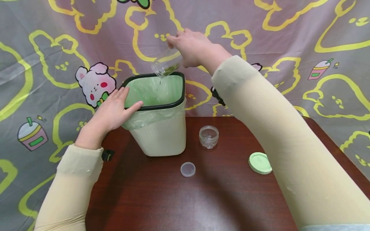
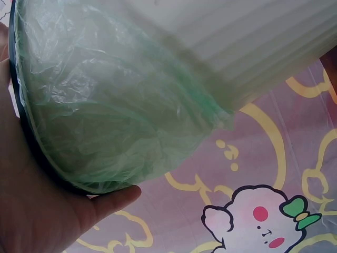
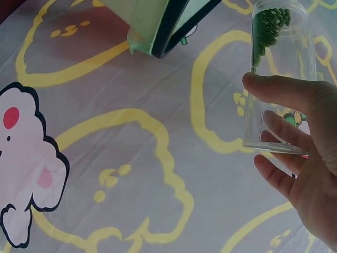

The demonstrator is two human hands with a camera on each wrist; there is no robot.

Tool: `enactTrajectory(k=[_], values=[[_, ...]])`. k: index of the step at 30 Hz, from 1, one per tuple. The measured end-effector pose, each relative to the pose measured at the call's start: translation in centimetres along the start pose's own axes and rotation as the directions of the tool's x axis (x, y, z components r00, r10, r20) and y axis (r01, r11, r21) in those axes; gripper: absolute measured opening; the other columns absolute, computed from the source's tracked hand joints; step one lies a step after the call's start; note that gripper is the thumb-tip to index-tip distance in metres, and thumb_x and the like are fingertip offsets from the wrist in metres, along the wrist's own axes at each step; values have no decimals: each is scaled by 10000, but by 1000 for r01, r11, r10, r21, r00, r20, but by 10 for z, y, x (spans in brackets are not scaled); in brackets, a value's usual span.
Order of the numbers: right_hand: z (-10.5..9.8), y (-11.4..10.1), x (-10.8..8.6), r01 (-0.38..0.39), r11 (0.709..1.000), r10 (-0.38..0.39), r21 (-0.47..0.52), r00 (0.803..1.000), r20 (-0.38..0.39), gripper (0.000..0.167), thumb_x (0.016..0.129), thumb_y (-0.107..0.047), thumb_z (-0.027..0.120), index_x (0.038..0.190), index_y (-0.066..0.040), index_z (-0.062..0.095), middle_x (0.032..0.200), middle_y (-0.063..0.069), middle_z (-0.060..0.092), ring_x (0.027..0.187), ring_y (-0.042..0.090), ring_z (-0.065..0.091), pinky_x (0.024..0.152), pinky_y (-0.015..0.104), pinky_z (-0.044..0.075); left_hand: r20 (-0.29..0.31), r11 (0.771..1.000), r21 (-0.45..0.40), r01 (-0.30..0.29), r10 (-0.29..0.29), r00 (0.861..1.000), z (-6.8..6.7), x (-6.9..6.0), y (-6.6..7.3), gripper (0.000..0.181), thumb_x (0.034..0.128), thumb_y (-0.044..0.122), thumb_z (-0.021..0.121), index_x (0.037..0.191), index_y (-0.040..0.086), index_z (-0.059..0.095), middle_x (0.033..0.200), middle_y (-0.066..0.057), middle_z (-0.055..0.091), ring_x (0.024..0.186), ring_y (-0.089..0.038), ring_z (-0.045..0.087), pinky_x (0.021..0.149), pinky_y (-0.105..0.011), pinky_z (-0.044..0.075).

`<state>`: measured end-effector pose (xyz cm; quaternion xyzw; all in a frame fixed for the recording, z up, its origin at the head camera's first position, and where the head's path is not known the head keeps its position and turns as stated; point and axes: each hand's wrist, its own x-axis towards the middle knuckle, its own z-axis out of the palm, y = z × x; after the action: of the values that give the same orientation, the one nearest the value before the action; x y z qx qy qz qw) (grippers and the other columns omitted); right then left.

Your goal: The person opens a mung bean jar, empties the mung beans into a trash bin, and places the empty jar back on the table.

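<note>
My right hand (image 1: pixel 194 48) grips a clear jar (image 3: pixel 281 113) between thumb and fingers above the trash bin. Small green grains (image 3: pixel 267 32), like mung beans, lie along one side near the jar's mouth. In the head view the jar tilts mouth-down toward the bin's opening, and a few specks show just under it. Spread over the left corner of the bin's black rim (image 1: pixel 162 106) is my left hand (image 1: pixel 111 110), its fingers fairly straight. A thin green bag (image 2: pixel 121 105) lines the cream trash bin (image 1: pixel 162 138) and folds over its outside.
On the dark wooden table (image 1: pixel 162 199) stand a clear round container (image 1: pixel 208 136), a small translucent lid (image 1: pixel 188 169) and a pale green lid (image 1: pixel 259 163) beside my right sleeve. Behind the bin hangs a patterned cloth (image 1: pixel 95 41).
</note>
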<state>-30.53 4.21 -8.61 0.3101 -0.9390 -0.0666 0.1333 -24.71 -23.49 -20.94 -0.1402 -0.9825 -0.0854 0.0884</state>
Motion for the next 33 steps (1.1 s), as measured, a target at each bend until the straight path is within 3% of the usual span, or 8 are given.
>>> enactTrajectory(k=[25, 33], values=[[5, 2, -2, -4, 1000, 4, -1, 1000, 24, 598, 834, 1, 565, 1402, -92, 404, 1373, 163, 438, 1211, 365, 408, 889, 483, 432, 1, 1000, 2, -5, 5, 1000, 0, -1, 2, 962, 940, 692, 322, 1525, -48, 132, 1556, -292, 136, 1434, -435, 83, 1138, -544, 84], [-5, -1, -2, -8, 999, 4, -42, 997, -75, 581, 844, 12, 565, 1393, -102, 412, 1348, 150, 458, 1231, 355, 397, 902, 503, 445, 9, 1000, -2, -2, 2, 1000, 0, -1, 2, 965, 938, 695, 320, 1528, -42, 122, 1561, -286, 124, 1436, -430, 74, 1138, -546, 81]])
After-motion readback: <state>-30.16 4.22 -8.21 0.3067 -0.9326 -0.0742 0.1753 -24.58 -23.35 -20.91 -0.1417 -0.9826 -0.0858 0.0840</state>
